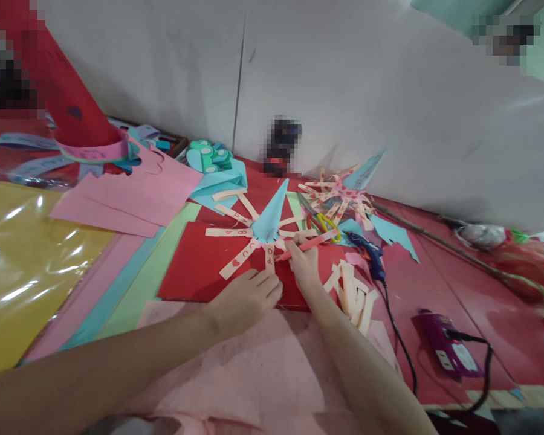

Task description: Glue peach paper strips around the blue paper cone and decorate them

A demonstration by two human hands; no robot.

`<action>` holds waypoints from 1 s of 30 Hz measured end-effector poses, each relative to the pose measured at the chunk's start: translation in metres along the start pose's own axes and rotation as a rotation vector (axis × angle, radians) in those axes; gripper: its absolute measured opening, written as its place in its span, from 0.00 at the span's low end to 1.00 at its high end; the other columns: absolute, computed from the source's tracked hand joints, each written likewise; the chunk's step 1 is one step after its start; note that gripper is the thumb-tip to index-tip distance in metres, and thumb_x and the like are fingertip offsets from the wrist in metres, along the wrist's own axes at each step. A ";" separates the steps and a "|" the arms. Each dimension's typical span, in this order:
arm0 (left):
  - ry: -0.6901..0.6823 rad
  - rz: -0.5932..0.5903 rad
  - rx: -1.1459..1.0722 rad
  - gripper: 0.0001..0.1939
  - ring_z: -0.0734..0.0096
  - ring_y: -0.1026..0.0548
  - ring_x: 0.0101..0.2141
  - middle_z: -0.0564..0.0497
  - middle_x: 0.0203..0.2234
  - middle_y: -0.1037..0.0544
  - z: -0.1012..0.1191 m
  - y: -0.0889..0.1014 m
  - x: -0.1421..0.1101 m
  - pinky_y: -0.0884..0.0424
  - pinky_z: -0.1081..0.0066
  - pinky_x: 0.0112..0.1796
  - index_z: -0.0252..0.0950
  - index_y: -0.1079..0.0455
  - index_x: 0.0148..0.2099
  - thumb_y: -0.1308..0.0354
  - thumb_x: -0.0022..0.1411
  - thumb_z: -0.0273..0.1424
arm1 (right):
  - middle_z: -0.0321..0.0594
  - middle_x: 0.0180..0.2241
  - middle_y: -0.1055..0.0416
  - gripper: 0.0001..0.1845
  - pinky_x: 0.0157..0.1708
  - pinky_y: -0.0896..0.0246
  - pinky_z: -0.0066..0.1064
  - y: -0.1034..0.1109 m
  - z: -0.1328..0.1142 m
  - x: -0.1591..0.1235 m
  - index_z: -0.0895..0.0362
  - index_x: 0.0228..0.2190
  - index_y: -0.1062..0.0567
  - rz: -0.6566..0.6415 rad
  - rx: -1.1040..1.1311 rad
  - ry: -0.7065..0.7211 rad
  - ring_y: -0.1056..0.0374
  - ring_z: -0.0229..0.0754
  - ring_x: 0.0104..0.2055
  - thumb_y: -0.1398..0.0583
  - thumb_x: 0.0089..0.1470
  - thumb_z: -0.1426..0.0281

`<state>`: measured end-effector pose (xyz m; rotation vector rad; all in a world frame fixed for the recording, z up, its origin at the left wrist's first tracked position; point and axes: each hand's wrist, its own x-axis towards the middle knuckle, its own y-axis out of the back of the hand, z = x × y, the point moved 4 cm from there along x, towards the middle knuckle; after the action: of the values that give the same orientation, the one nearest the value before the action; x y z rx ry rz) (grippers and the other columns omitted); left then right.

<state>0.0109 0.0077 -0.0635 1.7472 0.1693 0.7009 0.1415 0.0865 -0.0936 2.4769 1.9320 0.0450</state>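
A light-blue paper cone (272,214) stands among cream paper strips (228,232) that fan out round its base. Red letters are written on several strips, and one carries a red heart. My right hand (303,264) is closed round a pink marker pen (315,240), its tip by the strip marked "D d" (269,257). Flat over the lower end of that strip lies my left hand (249,296), fingers stretched out. Under the strips is a sheet of red paper (190,260).
Right of my hands lie loose cream strips (354,293), yellow-handled scissors (327,225), a blue glue gun (369,251) and a purple power socket (448,344). A second blue cone (365,172) stands behind. Pink paper (131,193) and a red tube (79,103) are at left.
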 end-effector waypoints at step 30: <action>0.514 -0.185 -0.309 0.32 0.58 0.43 0.60 0.41 0.60 0.39 -0.046 -0.024 -0.001 0.53 0.52 0.60 0.31 0.47 0.62 0.48 0.61 0.40 | 0.26 0.08 0.46 0.18 0.09 0.62 0.24 -0.006 -0.012 -0.016 0.55 0.14 0.38 -0.073 0.010 -0.033 0.56 0.27 0.08 0.46 0.49 0.59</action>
<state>-0.0095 0.0528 -0.0795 1.2145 0.5382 0.9722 0.1319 0.0721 -0.0825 2.3948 2.0126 -0.0049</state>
